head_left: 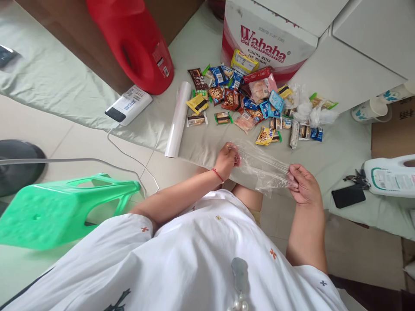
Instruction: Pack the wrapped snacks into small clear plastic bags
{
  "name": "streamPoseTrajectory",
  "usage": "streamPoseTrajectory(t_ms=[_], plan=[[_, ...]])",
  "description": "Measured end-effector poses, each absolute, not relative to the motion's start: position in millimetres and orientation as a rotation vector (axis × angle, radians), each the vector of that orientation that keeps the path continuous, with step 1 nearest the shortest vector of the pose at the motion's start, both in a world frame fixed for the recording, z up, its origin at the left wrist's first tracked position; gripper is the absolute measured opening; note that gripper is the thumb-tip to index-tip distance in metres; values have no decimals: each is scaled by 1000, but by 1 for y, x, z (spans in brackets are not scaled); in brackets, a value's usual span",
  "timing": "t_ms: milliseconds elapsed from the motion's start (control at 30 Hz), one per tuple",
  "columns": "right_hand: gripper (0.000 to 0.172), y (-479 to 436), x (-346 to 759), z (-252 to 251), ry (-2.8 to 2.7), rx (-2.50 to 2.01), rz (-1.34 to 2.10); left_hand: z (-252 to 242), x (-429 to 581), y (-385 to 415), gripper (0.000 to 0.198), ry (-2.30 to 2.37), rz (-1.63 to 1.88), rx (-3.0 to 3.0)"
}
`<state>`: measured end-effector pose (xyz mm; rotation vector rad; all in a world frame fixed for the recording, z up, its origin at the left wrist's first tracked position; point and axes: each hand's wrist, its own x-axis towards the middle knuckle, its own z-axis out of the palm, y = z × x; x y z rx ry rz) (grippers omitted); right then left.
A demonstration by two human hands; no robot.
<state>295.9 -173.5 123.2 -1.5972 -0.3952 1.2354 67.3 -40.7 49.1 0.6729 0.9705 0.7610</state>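
A clear plastic bag (259, 166) is stretched between my two hands, over the near edge of the cloth-covered surface. My left hand (228, 157), a red string on its wrist, is closed on the bag's left end. The fingers of my right hand (302, 182) pinch its other end. Just beyond lies a pile of small wrapped snacks (231, 99) in brown, blue, yellow and red packets. To the left of the pile rests a roll of clear plastic bags (178, 121). More crumpled clear plastic (304, 110) lies among the snacks on the right.
Behind the snacks stands a Wahaha water carton (269, 43). A red jug (139, 47) and a white power bank (129, 106) with a cable are at left. A green stool (48, 211) stands lower left. At right are paper cups (369, 110), a black phone (348, 196), keys and a white bottle (391, 177).
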Motion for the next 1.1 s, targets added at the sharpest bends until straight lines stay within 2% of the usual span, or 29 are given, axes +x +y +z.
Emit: streamPoseTrajectory(t_ms=[100,200,367,500,600,700,800,900,1100], plan=[[45,-159,311,108,-495,-1673,1228,40,64,-32,31,1071,842,1044],[47,-135,329,88,-549,-1682,1008,31,61,-22,34,1079,801,1247],[54,-127,333,66,-568,-1826,492,24,70,-10,41,1140,798,989],[76,-150,296,59,-651,-1973,687,26,81,-12,41,1175,810,807],[64,-153,268,54,-761,-1974,879,26,84,-16,40,1162,787,794],[50,-147,264,52,-666,-1902,846,21,78,-11,40,1148,784,888],[43,-153,280,56,-509,-1881,760,13,64,2,35,1209,805,1062],[42,-173,297,62,-465,-1901,761,8,52,13,30,1274,817,1186],[50,-221,297,58,-341,-1869,834,10,57,17,30,1182,816,1123]])
